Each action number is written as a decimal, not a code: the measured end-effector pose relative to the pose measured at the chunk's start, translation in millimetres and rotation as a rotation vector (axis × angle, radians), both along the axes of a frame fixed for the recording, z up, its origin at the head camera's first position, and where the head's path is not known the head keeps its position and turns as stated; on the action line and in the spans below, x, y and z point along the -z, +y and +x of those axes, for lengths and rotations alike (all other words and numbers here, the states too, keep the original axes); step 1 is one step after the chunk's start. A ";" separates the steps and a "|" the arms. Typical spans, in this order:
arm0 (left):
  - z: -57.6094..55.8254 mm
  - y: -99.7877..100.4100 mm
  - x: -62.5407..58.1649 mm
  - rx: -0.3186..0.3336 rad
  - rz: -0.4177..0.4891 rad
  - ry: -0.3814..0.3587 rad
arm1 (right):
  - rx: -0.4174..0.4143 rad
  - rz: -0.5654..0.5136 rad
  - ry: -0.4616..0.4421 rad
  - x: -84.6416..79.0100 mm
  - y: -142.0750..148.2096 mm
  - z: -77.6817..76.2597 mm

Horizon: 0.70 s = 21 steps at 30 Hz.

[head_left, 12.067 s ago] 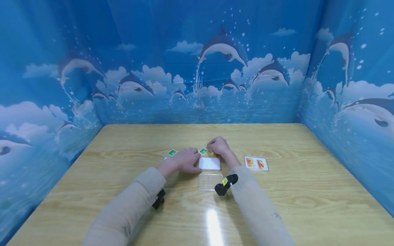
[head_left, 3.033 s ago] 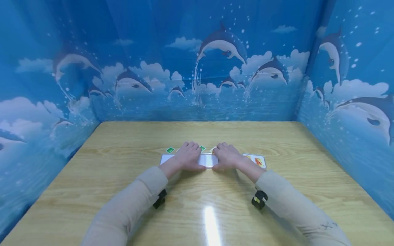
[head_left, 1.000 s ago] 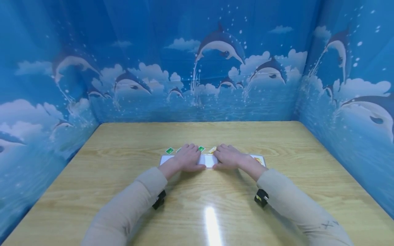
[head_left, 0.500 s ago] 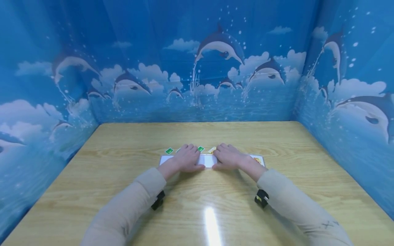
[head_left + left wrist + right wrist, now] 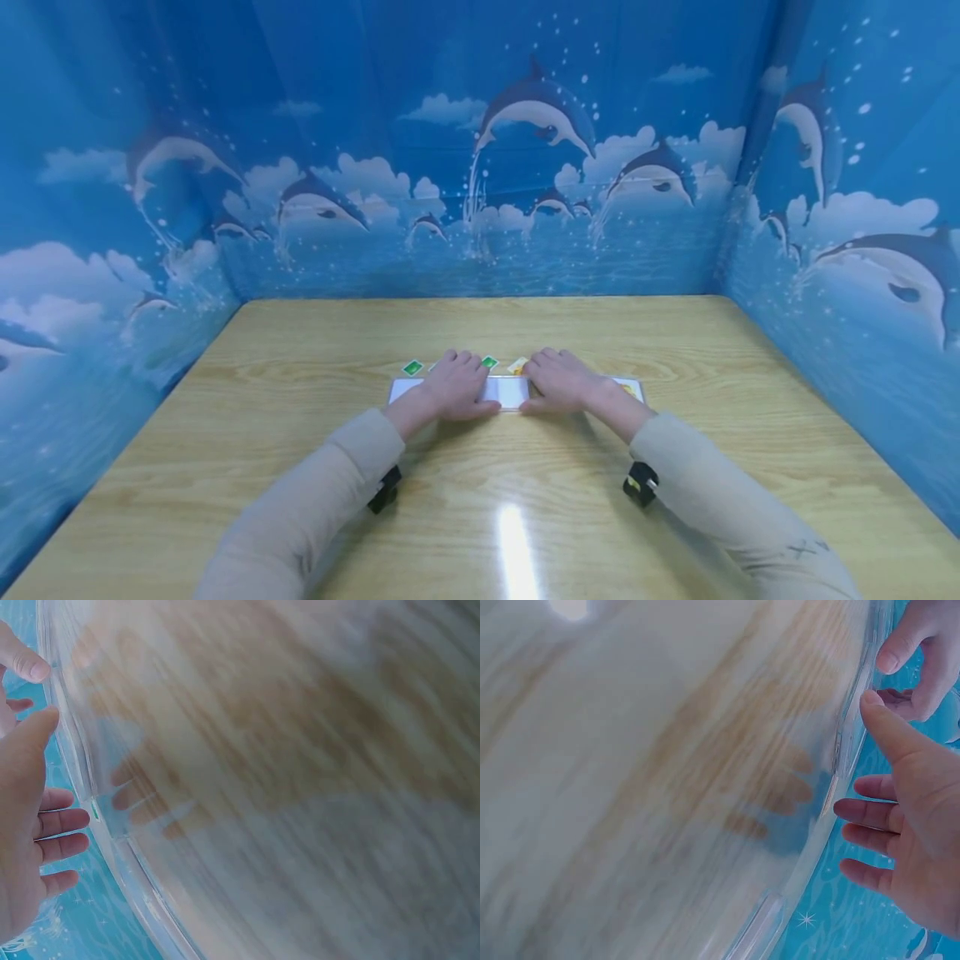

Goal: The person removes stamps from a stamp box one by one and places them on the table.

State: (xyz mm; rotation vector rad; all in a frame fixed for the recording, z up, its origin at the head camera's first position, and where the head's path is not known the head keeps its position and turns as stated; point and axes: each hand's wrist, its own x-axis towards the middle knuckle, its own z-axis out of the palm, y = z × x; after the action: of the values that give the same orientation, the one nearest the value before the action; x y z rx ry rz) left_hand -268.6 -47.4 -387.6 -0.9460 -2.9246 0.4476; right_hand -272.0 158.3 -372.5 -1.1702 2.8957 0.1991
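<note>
My left hand [image 5: 456, 388] and right hand [image 5: 557, 383] lie side by side over a row of flat white cards. Between them shows the middle white card [image 5: 510, 392], with a clear plastic cover [image 5: 506, 407] on it. Each hand spans the cover, thumb at its near edge and fingers over its far edge. In the left wrist view the left hand [image 5: 26, 810] has its thumb tip against the clear rim. The right hand [image 5: 919, 802] in the right wrist view has its thumb at the same rim, its fingers fairly straight and spread.
Beyond the row lie small green-picture cards [image 5: 412, 367] and an orange-picture card [image 5: 517, 366]. The row's left end [image 5: 402, 387] is white; a picture card [image 5: 630, 387] shows at its right. All rest on the wooden table [image 5: 315, 467], before a dolphin-print curtain [image 5: 360, 250].
Long before, the clear cover lay in front of the white card and my right hand was at the small cards. Both hands now grip it over the card; recently the right hand shifted slightly.
</note>
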 end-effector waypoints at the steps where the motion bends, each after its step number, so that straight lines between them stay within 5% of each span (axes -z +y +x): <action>1: -0.1 0.4 -0.5 -0.001 0.010 0.009 | 0.004 0.001 0.012 -0.2 1.0 0.3; 21: 1.1 11.6 -20.7 0.049 0.146 0.171 | 0.099 -0.041 0.034 -1.6 16.6 -1.2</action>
State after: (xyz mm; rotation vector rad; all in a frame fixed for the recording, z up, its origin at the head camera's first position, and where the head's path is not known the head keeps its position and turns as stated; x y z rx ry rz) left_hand -267.5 -35.8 -366.9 -0.9098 -2.7310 0.2919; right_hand -273.2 174.9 -370.9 -1.0357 2.9917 0.1599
